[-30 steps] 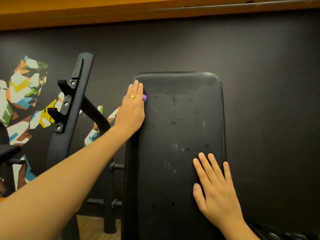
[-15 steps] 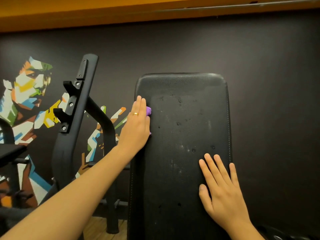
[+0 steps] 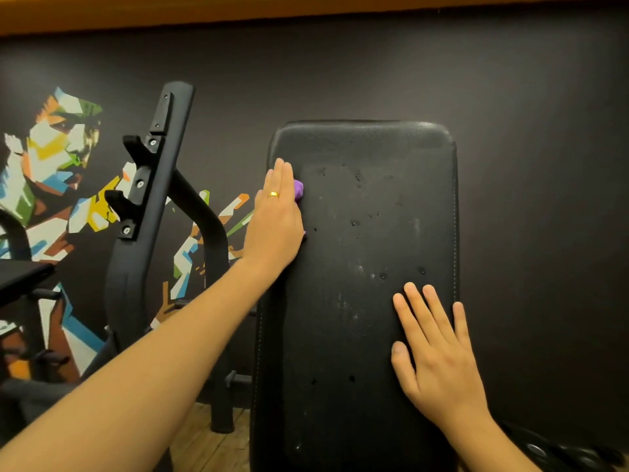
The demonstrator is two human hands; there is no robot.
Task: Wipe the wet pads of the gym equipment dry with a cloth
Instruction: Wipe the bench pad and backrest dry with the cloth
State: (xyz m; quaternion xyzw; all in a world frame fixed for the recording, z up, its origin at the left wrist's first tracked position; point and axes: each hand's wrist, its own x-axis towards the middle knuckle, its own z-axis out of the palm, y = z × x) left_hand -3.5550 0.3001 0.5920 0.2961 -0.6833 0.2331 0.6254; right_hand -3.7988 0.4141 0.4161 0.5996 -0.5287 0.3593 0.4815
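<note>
left hand (image 3: pixel 275 219) slid lower down pad (image 3: pixel 357 335), flat and pressing purple cloth (image 3: pixel 298 189), right hand (image 3: pixel 439 362) spread flat on pad

Clearance on the pad (image 3: pixel 367 267): middle and top free.
I see bare surface between left hand (image 3: pixel 275 216) at the left edge and right hand (image 3: pixel 439 362) low right; rack upright (image 3: pixel 149 206) crowds the pad's left side.

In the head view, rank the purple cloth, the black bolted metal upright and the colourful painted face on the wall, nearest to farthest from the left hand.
1. Purple cloth, pressed under the left hand.
2. Black bolted metal upright, just to its left.
3. Colourful painted face, far left on the wall.
</note>
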